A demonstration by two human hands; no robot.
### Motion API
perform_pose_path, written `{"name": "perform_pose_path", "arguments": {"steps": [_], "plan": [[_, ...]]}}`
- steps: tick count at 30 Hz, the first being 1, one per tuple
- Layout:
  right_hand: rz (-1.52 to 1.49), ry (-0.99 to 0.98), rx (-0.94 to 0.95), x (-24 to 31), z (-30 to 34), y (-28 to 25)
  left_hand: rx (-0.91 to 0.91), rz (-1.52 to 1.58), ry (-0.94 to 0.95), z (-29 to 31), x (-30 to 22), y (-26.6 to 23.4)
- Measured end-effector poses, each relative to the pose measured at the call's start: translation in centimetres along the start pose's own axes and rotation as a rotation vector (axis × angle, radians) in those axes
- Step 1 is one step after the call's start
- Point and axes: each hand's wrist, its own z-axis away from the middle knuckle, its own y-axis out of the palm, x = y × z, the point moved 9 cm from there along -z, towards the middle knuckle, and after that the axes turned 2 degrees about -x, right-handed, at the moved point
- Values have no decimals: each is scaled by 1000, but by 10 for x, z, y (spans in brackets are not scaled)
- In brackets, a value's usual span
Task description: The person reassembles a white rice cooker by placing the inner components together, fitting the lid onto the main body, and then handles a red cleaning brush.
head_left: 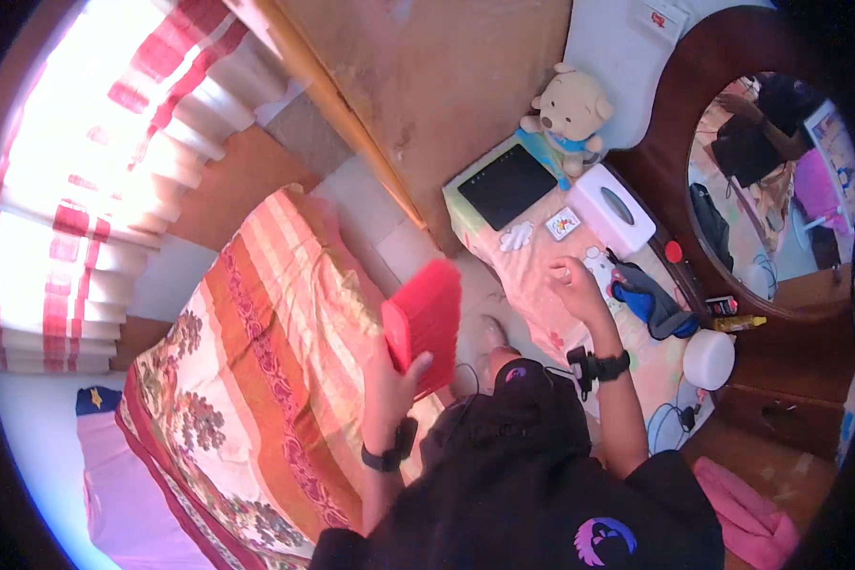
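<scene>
My left hand is closed around a red brush, with the thumb across its near end. The brush has a flat solid side and a fringe of bristles facing right. It is held up between the bed and the cloth-covered dressing table. My right hand hovers over the table, its fingers loosely curled and apart, with nothing seen in them. Closest to it are a grey and blue cloth item and a small white picture card. Both wrists wear black bands.
On the table's patterned cloth are a black tablet-like panel, a white tissue box, a plush bear and a white round container. The bed lies left. An oval mirror stands right; a wooden door rises ahead.
</scene>
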Motion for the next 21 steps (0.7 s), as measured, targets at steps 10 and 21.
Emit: {"name": "perform_pose_path", "arguments": {"steps": [10, 21], "plan": [[388, 149, -233, -144, -220, 36, 77, -309, -111, -35, 56, -29], [1067, 105, -26, -237, -333, 67, 26, -314, -283, -69, 52, -22]]}}
